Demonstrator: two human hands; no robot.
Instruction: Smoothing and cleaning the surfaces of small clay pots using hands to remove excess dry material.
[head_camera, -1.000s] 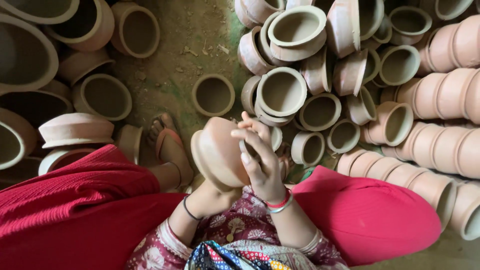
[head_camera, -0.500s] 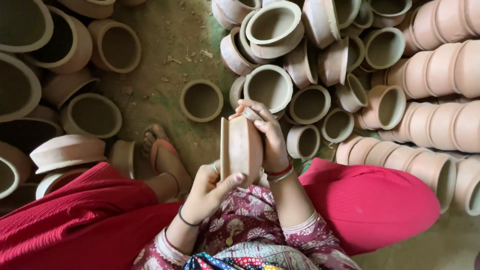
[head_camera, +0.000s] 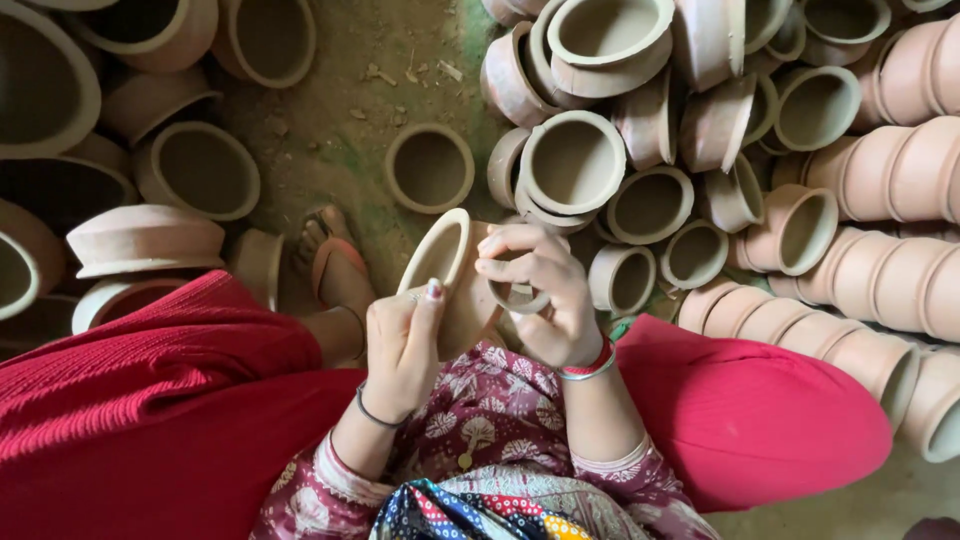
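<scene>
Left hand is curled up from below with its grip clamped on the clay pot, held tilted above the lap. Right hand wraps its far side, fingers closed on it. Pot stacks crowd right; bare dirt floor lies ahead.

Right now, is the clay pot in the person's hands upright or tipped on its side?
Tipped. The clay pot lies sideways between the left hand and right hand, its open mouth facing left; the visible inside looks empty.

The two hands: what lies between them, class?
In the head view, a small clay pot, tilted, sits between the left hand and the right hand; both grip it.
</scene>
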